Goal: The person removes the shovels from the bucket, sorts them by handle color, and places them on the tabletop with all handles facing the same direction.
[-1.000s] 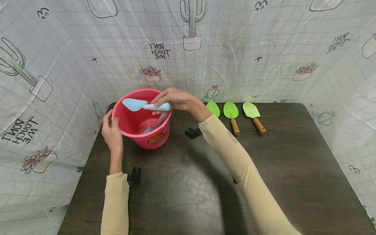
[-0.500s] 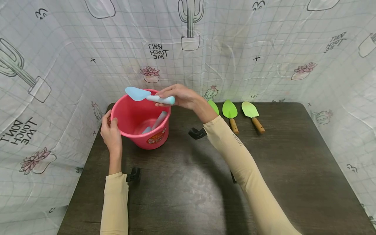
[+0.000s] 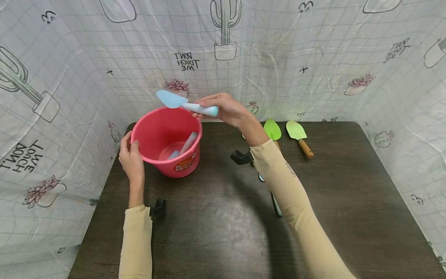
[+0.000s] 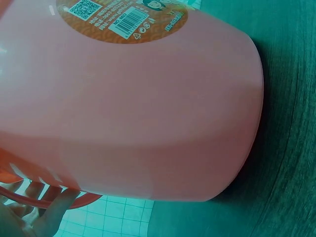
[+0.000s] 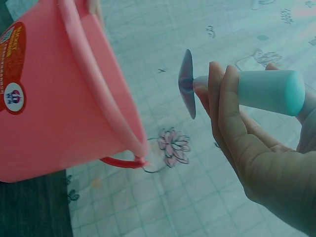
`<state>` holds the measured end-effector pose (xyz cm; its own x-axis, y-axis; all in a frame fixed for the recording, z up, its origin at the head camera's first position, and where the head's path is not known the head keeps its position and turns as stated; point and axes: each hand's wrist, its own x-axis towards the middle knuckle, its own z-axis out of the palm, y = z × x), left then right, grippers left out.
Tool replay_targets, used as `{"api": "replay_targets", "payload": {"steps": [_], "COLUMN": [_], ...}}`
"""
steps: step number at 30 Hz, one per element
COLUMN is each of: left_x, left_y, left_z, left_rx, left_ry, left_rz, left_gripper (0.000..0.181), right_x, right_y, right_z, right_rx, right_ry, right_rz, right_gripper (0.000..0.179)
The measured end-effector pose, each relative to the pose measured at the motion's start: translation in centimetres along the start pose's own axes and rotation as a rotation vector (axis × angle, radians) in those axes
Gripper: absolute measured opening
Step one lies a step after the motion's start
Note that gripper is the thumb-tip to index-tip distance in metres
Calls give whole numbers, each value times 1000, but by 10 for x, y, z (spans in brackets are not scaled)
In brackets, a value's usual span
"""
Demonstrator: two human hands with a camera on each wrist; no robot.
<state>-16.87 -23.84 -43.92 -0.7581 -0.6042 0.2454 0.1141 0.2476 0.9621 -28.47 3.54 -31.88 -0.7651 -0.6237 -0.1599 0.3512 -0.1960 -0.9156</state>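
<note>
A pink bucket (image 3: 170, 169) stands on the dark tabletop at the left. My left hand (image 3: 131, 164) grips its left rim, and in the left wrist view the fingers (image 4: 55, 210) curl at the rim and the red bail handle (image 4: 89, 200). Inside the bucket leans a trowel (image 3: 189, 142) with a pale handle and bluish blade. My right hand (image 3: 227, 108) holds a light-blue trowel (image 3: 171, 99) by its whitish handle, above the bucket's back right rim. The right wrist view shows that trowel's handle (image 5: 266, 91) between thumb and fingers, apart from the bucket.
Right of the bucket lie a green trowel (image 3: 272, 130) and a yellow-green trowel (image 3: 296, 130), both with wooden handles. Another object, partly seen under my right forearm, has a dark edge and pale face (image 3: 277, 205). A printed curtain (image 3: 265, 69) encloses the table's back and sides.
My right hand has lifted the light-blue trowel up and to the right, out of the bucket's opening. My left hand has stayed on the rim.
</note>
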Motion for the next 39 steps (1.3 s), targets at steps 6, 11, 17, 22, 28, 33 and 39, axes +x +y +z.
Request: {"api": "replay_targets", "payload": {"steps": [6,11,17,22,28,33,39], "left_x": [1,0,-1,-1,-2,-3,-4], "left_y": [-2,-1,-1,-3,-1,1,2], "left_z": [0,0,1,1,1,1,2], "left_rx": [-5,6,19,23,25,29,21], "left_ry": [-3,-2,12,14,17,19,14], "left_rz": [-9,-3,6,5,5,-3,-18], "left_gripper": [37,37,37,37,37,37,37], "right_x": [-14,-26,-43,-57,-71,-82,-94], "right_y": [-9,-13,-16,-18,-20,-20,-20], "right_z": [-9,-20,-33,-42,-51,-59,-68], "right_rx": [-3,15,35,76,107,126,131], "right_ry": [7,35,59,74,73,70,84], "right_rz": [-44,-58,-94,-103,-112,-126,-153], "right_gripper": [43,39,32,36,34,31,27]}}
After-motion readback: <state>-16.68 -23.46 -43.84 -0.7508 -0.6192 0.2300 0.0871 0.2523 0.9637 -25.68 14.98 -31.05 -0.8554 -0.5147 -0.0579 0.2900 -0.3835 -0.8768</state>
